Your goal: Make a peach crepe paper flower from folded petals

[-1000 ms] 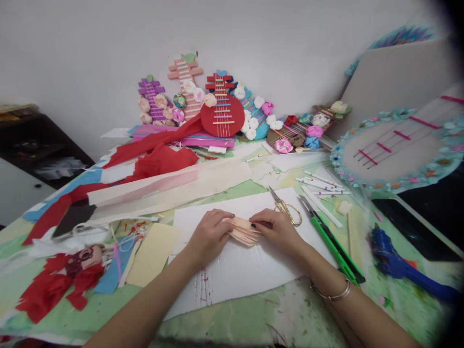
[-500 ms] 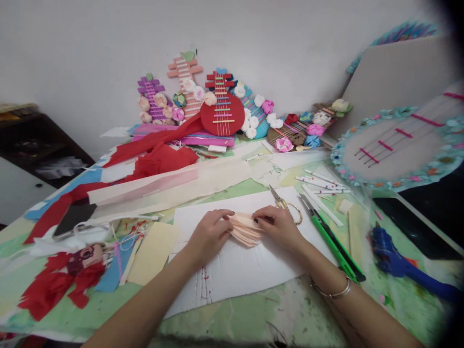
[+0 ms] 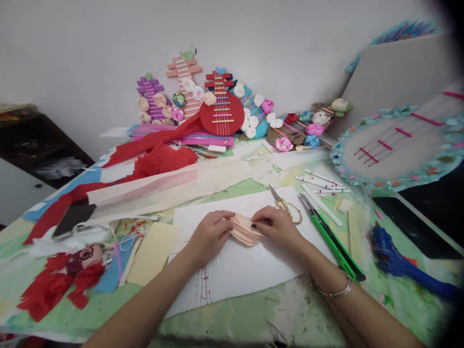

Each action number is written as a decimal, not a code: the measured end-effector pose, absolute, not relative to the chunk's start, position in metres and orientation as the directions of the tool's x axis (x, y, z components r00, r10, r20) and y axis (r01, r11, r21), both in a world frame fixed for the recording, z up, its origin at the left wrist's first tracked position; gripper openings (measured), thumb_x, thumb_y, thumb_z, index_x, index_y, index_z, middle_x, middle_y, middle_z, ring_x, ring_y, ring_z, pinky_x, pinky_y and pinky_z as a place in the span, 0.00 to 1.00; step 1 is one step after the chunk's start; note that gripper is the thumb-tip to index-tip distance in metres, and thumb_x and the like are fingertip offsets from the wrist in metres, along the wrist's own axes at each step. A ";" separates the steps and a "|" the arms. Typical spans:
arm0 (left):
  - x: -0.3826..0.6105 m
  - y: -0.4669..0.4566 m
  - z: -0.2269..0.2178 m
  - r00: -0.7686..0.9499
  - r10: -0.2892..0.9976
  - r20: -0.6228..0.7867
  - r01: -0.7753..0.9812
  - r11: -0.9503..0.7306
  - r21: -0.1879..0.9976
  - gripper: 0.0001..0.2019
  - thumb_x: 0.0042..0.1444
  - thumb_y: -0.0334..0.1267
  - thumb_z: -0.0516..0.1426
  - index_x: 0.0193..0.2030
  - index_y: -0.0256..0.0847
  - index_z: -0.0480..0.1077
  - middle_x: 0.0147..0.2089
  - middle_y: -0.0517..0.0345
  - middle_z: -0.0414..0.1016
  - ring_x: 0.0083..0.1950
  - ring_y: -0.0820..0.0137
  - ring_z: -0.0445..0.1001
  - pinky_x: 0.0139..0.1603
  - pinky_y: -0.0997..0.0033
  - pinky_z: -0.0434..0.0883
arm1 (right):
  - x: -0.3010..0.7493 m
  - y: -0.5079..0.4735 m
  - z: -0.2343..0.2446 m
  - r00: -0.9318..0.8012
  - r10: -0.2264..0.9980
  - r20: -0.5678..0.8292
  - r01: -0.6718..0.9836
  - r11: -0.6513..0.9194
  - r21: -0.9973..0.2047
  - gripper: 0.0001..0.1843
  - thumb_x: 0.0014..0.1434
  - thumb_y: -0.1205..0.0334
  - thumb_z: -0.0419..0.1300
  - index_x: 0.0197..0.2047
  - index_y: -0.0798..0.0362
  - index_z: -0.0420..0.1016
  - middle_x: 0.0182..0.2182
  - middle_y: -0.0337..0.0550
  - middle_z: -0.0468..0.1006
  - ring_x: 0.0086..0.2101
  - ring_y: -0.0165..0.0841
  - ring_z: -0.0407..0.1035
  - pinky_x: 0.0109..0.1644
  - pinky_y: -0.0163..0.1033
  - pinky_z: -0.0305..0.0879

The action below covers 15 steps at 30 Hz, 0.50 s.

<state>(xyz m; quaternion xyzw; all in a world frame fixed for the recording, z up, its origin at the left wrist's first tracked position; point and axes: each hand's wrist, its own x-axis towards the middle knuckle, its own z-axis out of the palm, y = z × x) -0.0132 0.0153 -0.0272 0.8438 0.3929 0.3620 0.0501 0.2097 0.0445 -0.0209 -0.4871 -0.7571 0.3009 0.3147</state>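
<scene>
Both hands grip a folded, pleated piece of peach crepe paper (image 3: 245, 231) over a white sheet (image 3: 235, 266) on the table. My left hand (image 3: 210, 234) pinches its left end with curled fingers. At the right end, my right hand (image 3: 277, 224) presses its fingers together on the folds. A silver bracelet (image 3: 331, 292) circles the right wrist.
Gold-handled scissors (image 3: 286, 205), a green utility knife (image 3: 331, 239) and white sticks (image 3: 321, 183) lie right of the sheet. A blue glue gun (image 3: 395, 263) is at far right. Long cream paper strips (image 3: 163, 188), red crepe paper (image 3: 159, 157) and paper lute models (image 3: 221, 108) fill the back.
The hands have drawn slightly closer together, squeezing the pleated paper tighter. Everything else on the table stays where it was.
</scene>
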 end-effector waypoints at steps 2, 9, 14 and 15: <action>-0.013 0.015 -0.027 0.436 0.697 0.569 0.625 -0.690 0.366 0.07 0.52 0.24 0.55 0.33 0.38 0.70 0.47 0.50 0.72 0.47 0.65 0.71 0.47 0.61 0.70 | 0.211 0.046 -0.023 -0.296 0.945 0.139 0.526 0.283 -0.802 0.05 0.48 0.65 0.61 0.29 0.53 0.78 0.26 0.41 0.76 0.27 0.31 0.67 0.30 0.35 0.61; -0.013 0.015 -0.027 0.428 0.716 0.551 0.629 -0.674 0.387 0.07 0.53 0.24 0.54 0.32 0.38 0.70 0.48 0.49 0.71 0.47 0.65 0.70 0.47 0.60 0.70 | 0.216 0.051 -0.022 -0.258 0.966 0.006 0.288 0.083 -0.954 0.08 0.48 0.61 0.61 0.28 0.56 0.77 0.25 0.43 0.77 0.27 0.32 0.68 0.30 0.35 0.61; -0.012 0.014 -0.024 0.426 0.728 0.537 0.613 -0.669 0.421 0.06 0.53 0.24 0.53 0.29 0.37 0.68 0.52 0.47 0.68 0.43 0.67 0.71 0.44 0.61 0.72 | 0.216 0.050 -0.019 -0.205 0.978 -0.028 0.192 0.012 -0.981 0.08 0.46 0.59 0.63 0.27 0.56 0.75 0.23 0.40 0.74 0.25 0.30 0.66 0.27 0.34 0.59; -0.013 0.015 -0.024 0.426 0.732 0.532 0.611 -0.666 0.427 0.06 0.53 0.24 0.53 0.29 0.37 0.68 0.53 0.47 0.68 0.43 0.67 0.71 0.44 0.61 0.72 | 0.216 0.050 -0.018 -0.197 0.980 -0.028 0.187 0.010 -0.982 0.08 0.46 0.59 0.63 0.27 0.56 0.75 0.23 0.40 0.74 0.25 0.29 0.66 0.27 0.34 0.58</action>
